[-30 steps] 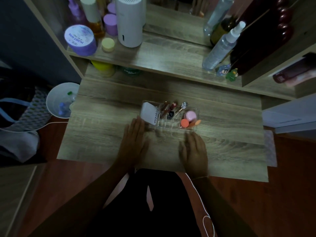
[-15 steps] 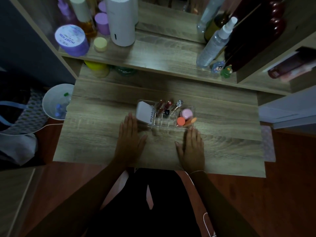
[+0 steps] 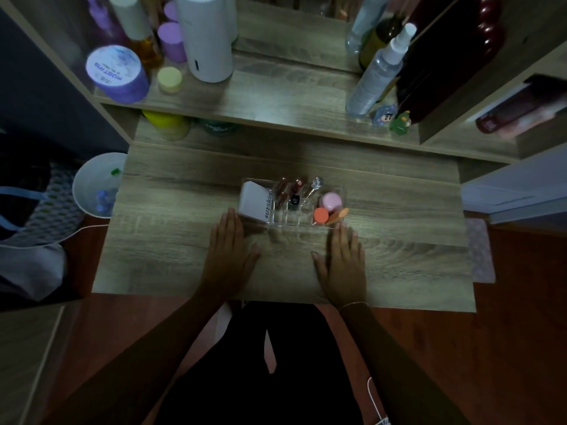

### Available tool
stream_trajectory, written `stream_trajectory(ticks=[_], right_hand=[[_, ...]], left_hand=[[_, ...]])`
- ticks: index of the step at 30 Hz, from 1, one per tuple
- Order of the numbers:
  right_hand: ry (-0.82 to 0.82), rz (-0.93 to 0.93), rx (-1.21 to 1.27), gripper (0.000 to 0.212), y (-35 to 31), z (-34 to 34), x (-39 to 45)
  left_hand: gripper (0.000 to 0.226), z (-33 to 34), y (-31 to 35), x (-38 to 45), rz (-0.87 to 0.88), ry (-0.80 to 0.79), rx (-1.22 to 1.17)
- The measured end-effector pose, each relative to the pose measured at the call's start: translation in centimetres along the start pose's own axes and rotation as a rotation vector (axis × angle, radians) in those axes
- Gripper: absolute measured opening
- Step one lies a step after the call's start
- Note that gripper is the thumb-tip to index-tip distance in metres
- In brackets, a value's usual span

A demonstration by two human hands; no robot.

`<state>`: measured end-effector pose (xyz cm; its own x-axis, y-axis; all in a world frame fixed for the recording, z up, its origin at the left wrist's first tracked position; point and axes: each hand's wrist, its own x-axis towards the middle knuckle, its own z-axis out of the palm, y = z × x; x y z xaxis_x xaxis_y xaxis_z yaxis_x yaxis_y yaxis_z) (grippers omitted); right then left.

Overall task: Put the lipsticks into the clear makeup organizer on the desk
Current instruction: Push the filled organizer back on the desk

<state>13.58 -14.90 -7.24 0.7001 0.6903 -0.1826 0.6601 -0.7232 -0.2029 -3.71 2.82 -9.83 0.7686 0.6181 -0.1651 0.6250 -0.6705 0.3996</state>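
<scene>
The clear makeup organizer (image 3: 302, 223) sits in the middle of the wooden desk (image 3: 171, 240). Reddish lipsticks (image 3: 290, 188) stand in its middle slots beside a silver-topped stick (image 3: 316, 183). A white box (image 3: 256, 204) fills its left end; a pink jar (image 3: 330, 201) and an orange cap (image 3: 321, 215) fill the right. My left hand (image 3: 228, 256) lies flat on the desk, fingertips just below the organizer's left corner. My right hand (image 3: 343, 259) lies flat below its right corner. Both hands hold nothing.
A shelf above the desk carries a purple jar (image 3: 118, 73), a white cylinder (image 3: 205, 35), a spray bottle (image 3: 377, 75) and small figurines (image 3: 399, 121). A white bin (image 3: 92, 185) stands on the floor left of the desk. My dark-clothed lap is below the desk edge.
Both hands have stayed flat on the desk in front of the organizer. The view has shifted slightly; nothing was picked up or moved.
</scene>
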Motion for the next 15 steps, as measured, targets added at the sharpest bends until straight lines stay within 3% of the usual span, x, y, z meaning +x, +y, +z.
stream_trajectory(ticks=[15], right_hand=[[0.022,0.061,0.017,0.070,2.4,-0.9,1.3]], left_hand=[[0.084,-0.5,2.2,1.3,0.098,-0.115,0.057]])
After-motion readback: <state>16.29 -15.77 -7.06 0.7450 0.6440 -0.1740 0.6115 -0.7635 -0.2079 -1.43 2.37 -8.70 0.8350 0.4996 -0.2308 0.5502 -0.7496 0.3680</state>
